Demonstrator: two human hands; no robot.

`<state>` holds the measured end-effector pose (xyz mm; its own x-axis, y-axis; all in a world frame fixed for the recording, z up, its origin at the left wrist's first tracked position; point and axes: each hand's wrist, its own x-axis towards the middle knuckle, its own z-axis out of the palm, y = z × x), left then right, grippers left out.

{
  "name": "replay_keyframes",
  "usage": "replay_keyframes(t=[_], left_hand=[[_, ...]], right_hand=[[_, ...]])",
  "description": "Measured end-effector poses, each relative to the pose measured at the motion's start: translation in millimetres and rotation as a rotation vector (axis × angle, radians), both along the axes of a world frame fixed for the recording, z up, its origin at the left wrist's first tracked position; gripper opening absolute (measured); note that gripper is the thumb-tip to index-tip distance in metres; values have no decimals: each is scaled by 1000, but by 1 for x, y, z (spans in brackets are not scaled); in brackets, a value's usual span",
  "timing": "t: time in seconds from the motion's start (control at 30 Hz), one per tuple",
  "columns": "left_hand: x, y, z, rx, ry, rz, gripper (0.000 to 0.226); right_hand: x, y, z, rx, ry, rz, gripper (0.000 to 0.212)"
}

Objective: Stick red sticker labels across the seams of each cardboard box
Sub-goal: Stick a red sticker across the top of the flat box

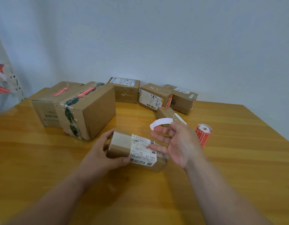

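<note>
A small long cardboard box [121, 143] with a white shipping label lies on the wooden table [238, 159] in front of me. My left hand [98, 153] grips its left end. My right hand [177, 143] hovers at its right end, one finger touching the label, thumb and forefinger pinching a curled sticker [160, 123] whose white back faces me. A roll of red sticker labels [204, 132] stands just right of that hand.
Two large boxes [91, 111] [47, 109] with red stickers on top sit at the left. Several smaller boxes [127, 91] [155, 98] [184, 99] [166, 114] line the back by the wall. Red and white strips [0, 78] hang on a rack at far left.
</note>
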<state>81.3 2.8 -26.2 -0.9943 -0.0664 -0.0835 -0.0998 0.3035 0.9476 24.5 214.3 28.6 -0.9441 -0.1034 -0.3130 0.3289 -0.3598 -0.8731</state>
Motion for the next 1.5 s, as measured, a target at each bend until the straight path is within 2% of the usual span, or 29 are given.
replay_keyframes(t=[0.1,0.17,0.27,0.37,0.43,0.5,0.63,0.77,0.87,1.03,1.13,1.2,1.27,1.37,1.43,1.5], left_hand=[[-1,-8,6,-387,4,16,97],[0,-7,15,-463,107,68,82],[-1,5,36,-405,327,135,39],[-3,26,58,-353,360,57,17],[-4,37,67,-244,312,-23,12],[-4,43,70,-94,226,-71,14],[-5,41,64,158,96,-50,23],[-6,38,60,173,52,-1,25],[-8,34,57,212,30,44,14],[-9,27,57,208,-18,49,13],[-10,23,58,215,-63,24,12],[-10,21,59,216,-87,15,12],[-11,20,58,218,-100,23,14],[-12,19,55,232,-98,66,16],[-13,18,52,162,-78,122,20],[-14,18,48,-49,-12,164,25]], right_hand=[[-1,2,2,124,59,5,27],[0,0,5,235,117,8,19],[6,-8,9,429,237,10,17],[16,-20,12,635,405,40,18],[23,-24,15,757,533,70,19],[28,-25,19,790,624,107,21],[29,-23,17,851,751,185,16],[27,-21,10,1103,859,278,11],[27,-20,10,1097,851,343,10],[22,-15,6,844,583,129,4],[16,-13,2,790,502,78,18],[14,-14,0,799,488,94,16],[13,-15,-2,811,490,102,3],[11,-15,-4,813,489,127,4],[10,-15,-5,813,491,142,3],[7,-15,-7,861,510,163,5]])
